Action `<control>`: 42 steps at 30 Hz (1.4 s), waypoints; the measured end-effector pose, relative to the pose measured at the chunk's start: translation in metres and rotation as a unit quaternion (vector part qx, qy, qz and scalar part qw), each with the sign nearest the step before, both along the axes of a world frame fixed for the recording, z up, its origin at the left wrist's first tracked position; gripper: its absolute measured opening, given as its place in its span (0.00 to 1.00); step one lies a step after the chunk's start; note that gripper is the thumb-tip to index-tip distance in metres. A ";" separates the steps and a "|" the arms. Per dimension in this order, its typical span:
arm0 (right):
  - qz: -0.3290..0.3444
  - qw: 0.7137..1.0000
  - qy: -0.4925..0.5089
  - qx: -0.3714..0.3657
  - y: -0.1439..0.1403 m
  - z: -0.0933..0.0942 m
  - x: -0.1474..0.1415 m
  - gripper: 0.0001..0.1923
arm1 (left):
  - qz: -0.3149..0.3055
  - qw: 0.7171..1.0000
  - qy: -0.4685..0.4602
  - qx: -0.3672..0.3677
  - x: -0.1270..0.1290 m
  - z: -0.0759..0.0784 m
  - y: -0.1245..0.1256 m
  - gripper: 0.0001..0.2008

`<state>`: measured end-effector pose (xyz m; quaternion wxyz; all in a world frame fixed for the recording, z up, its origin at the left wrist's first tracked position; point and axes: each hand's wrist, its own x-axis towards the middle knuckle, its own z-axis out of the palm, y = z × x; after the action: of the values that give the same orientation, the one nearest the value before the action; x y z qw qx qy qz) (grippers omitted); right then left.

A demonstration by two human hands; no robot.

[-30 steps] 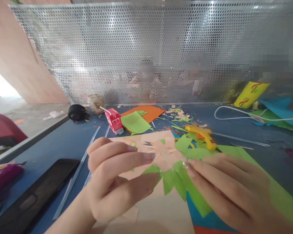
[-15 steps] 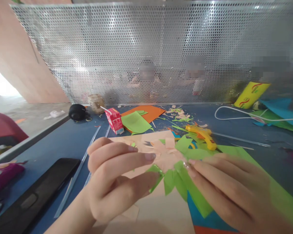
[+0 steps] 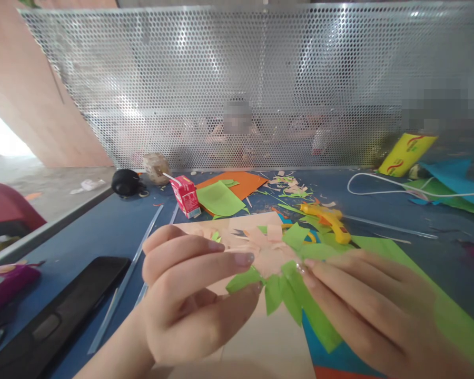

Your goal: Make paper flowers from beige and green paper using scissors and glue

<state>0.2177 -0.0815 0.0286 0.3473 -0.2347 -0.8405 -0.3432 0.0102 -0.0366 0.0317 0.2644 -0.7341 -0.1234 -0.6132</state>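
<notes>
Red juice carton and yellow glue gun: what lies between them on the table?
In the head view, a light green paper sheet overlapping an orange sheet lies between the red juice carton and the yellow glue gun, plus scattered paper scraps.

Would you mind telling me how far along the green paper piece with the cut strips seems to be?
Several strips are already cut into the green paper piece, and trimmings litter the blue table. In hand: the left hand pinches one strip while the right hand holds the rest. The yellow glue gun lies unused behind, so any gluing looks still to come.
</notes>
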 end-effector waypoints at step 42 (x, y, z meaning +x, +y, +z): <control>0.005 1.000 0.010 -0.002 0.005 -0.006 -0.001 0.07 | 0.021 0.996 0.088 0.017 -0.008 0.007 0.000 0.07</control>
<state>0.2163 -0.0768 0.0222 0.3568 -0.2344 -0.8389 -0.3377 0.0018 -0.0364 0.0383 0.2993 -0.7779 -0.1046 -0.5425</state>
